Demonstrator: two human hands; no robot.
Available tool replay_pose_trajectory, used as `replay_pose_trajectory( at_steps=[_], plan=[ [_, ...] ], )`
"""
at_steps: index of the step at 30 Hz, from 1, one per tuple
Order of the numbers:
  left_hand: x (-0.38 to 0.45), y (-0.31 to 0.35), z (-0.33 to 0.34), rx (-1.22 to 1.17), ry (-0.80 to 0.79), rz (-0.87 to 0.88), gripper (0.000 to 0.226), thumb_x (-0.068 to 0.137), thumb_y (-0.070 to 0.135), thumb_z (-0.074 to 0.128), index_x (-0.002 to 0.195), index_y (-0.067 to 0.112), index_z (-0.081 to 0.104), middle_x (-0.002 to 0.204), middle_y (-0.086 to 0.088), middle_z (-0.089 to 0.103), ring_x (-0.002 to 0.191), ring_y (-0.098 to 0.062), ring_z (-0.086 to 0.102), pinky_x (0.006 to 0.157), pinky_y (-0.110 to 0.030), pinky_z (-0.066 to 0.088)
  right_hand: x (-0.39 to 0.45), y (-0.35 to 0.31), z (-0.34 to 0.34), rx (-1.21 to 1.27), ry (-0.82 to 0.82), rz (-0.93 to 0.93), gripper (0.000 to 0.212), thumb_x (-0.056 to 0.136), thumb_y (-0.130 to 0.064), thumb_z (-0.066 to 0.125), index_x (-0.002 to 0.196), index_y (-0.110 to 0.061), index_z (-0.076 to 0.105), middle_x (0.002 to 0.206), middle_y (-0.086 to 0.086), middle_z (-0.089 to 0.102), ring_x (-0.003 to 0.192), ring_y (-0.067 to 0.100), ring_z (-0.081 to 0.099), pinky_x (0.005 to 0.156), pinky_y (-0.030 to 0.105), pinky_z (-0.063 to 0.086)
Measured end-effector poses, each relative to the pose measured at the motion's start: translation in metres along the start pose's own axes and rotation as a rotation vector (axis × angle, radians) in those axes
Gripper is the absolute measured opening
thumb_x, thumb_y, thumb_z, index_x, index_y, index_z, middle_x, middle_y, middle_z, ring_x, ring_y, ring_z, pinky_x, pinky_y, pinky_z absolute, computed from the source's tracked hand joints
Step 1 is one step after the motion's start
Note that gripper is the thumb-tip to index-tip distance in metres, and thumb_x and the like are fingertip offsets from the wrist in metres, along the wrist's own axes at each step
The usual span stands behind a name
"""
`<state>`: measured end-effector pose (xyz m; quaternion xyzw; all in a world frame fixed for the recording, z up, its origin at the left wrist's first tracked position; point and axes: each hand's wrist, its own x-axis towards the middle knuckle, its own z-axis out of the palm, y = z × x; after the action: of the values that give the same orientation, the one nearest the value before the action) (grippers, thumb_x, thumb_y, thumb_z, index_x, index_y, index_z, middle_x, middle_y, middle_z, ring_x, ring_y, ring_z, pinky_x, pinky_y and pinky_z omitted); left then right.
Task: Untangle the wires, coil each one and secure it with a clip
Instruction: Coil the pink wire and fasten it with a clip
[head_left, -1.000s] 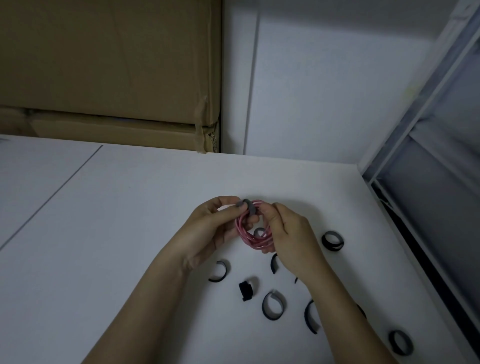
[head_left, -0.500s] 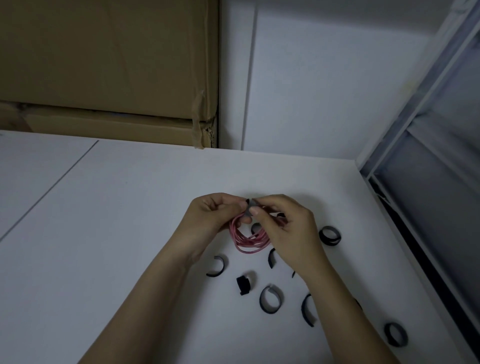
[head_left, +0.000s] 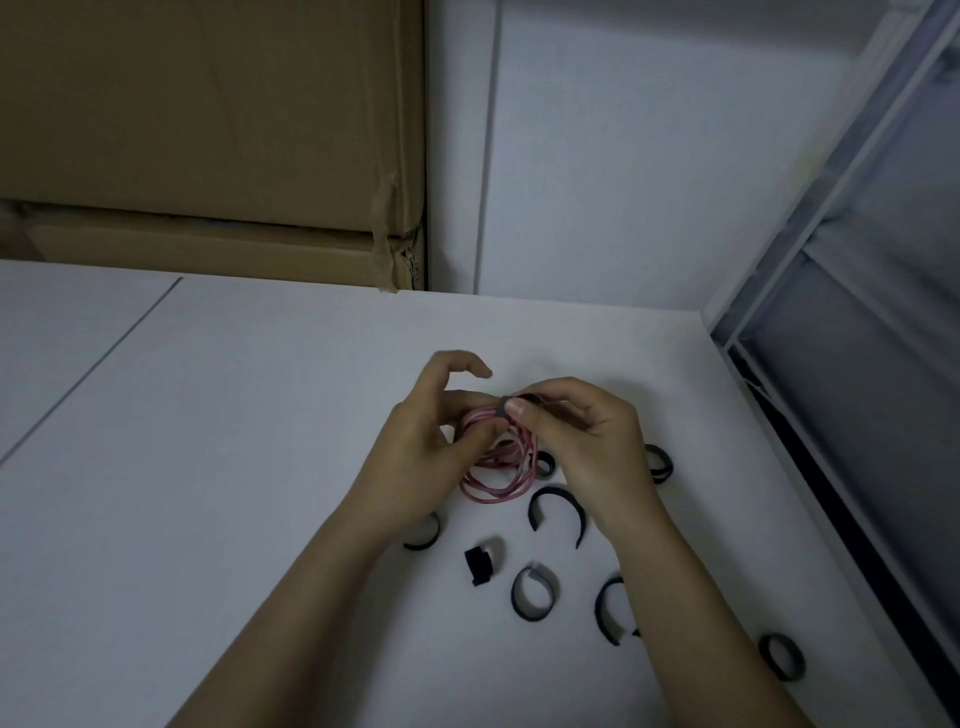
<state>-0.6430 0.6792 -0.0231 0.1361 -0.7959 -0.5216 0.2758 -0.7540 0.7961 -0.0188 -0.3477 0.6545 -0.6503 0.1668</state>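
- No text, label, brand, number or sign can be read anywhere.
- The cardboard box (head_left: 208, 130) shows plain brown faces with no readable print.

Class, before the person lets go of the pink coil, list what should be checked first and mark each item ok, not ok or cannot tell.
1. Pink wire wound into a coil: ok, several loops lie together.
2. Left hand holds the coil: ok, thumb and fingers grip its upper part.
3. Grey strap sits on the coil's top: ok, the right hand pinches it there.
4. Strap fully closed round all loops: cannot tell, the fingers hide its ends.
5. Loose wire ends tucked in: cannot tell, none show.
6. Spare black straps within reach on the table: ok, several lie near the wrists.
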Motion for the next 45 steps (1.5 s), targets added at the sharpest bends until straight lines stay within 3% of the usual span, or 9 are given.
replay_pose_trajectory(
  at_steps=[4, 11, 18, 24, 31, 37, 42, 45],
  plan=[
    [-0.002, -0.004, 0.002, 0.234, 0.016, 0.293, 0.017, 0.093, 0.014, 0.061, 0.104, 0.026, 0.056, 0.097, 0.015, 0.064, 0.087, -0.004, 0.065, 0.076, -0.027, 0.053, 0.0, -0.005, -0.002, 0.073, 0.004, 0.078, 0.012, 0.084, -0.005, 0.069, 0.081, -0.015, 0.073, 0.078, -0.001, 0.073, 0.077, 0.013, 0.069, 0.072, 0.022, 0.055],
    [0.001, -0.016, -0.001, 0.414, 0.049, 0.506, 0.025, 0.092, 0.011, 0.063, 0.116, 0.008, 0.067, 0.112, -0.002, 0.068, 0.105, -0.012, 0.064, 0.087, -0.03, 0.053, -0.001, -0.009, -0.005, 0.152, -0.005, 0.171, 0.015, 0.086, -0.005, 0.066, 0.08, -0.016, 0.074, 0.083, 0.004, 0.074, 0.082, 0.017, 0.07, 0.08, 0.03, 0.056],
    [0.002, -0.024, -0.002, 0.508, 0.032, 0.546, 0.032, 0.091, 0.014, 0.061, 0.122, 0.01, 0.064, 0.114, -0.003, 0.067, 0.101, -0.013, 0.064, 0.076, -0.033, 0.056, 0.0, -0.01, -0.004, 0.148, -0.002, 0.195, 0.012, 0.087, -0.005, 0.065, 0.084, -0.013, 0.074, 0.085, 0.004, 0.075, 0.083, 0.017, 0.071, 0.076, 0.026, 0.055],
    [0.002, -0.024, -0.001, 0.607, 0.112, 0.573, 0.028, 0.091, 0.015, 0.058, 0.114, 0.002, 0.067, 0.109, -0.008, 0.069, 0.1, -0.016, 0.064, 0.08, -0.03, 0.054, 0.001, -0.012, -0.004, 0.176, 0.016, 0.237, 0.011, 0.089, -0.006, 0.061, 0.09, -0.006, 0.073, 0.085, 0.006, 0.074, 0.081, 0.017, 0.07, 0.075, 0.025, 0.055],
    [0.0, -0.019, 0.002, 0.545, 0.032, 0.558, 0.021, 0.095, 0.012, 0.054, 0.112, 0.004, 0.063, 0.107, -0.005, 0.065, 0.096, -0.016, 0.062, 0.08, -0.029, 0.051, 0.007, -0.021, -0.016, 0.137, -0.006, 0.315, 0.012, 0.085, -0.007, 0.065, 0.076, -0.006, 0.073, 0.077, 0.009, 0.072, 0.075, 0.017, 0.067, 0.073, 0.026, 0.052],
    [-0.002, -0.013, 0.003, 0.585, 0.044, 0.609, 0.021, 0.094, 0.009, 0.055, 0.115, 0.013, 0.056, 0.127, 0.001, 0.05, 0.094, -0.013, 0.06, 0.064, -0.028, 0.052, 0.011, -0.027, -0.025, 0.25, -0.083, 0.514, 0.015, 0.085, -0.009, 0.063, 0.071, -0.01, 0.07, 0.077, 0.006, 0.071, 0.07, 0.014, 0.067, 0.066, 0.02, 0.052],
    [-0.004, -0.017, 0.005, 0.639, 0.04, 0.704, 0.025, 0.089, 0.001, 0.063, 0.113, 0.007, 0.065, 0.121, 0.0, 0.063, 0.103, -0.016, 0.063, 0.073, -0.03, 0.055, 0.012, -0.028, -0.032, 0.192, -0.124, 0.546, 0.009, 0.085, -0.009, 0.064, 0.083, -0.004, 0.071, 0.081, 0.008, 0.073, 0.074, 0.017, 0.069, 0.072, 0.024, 0.055],
    [-0.005, -0.016, 0.007, 0.651, 0.03, 0.717, 0.023, 0.09, 0.0, 0.059, 0.111, 0.007, 0.066, 0.117, 0.0, 0.065, 0.094, -0.018, 0.064, 0.068, -0.033, 0.054, 0.013, -0.03, -0.036, 0.19, -0.148, 0.541, 0.01, 0.085, -0.008, 0.063, 0.086, -0.002, 0.071, 0.081, 0.01, 0.073, 0.071, 0.018, 0.07, 0.063, 0.021, 0.055]
  ],
)
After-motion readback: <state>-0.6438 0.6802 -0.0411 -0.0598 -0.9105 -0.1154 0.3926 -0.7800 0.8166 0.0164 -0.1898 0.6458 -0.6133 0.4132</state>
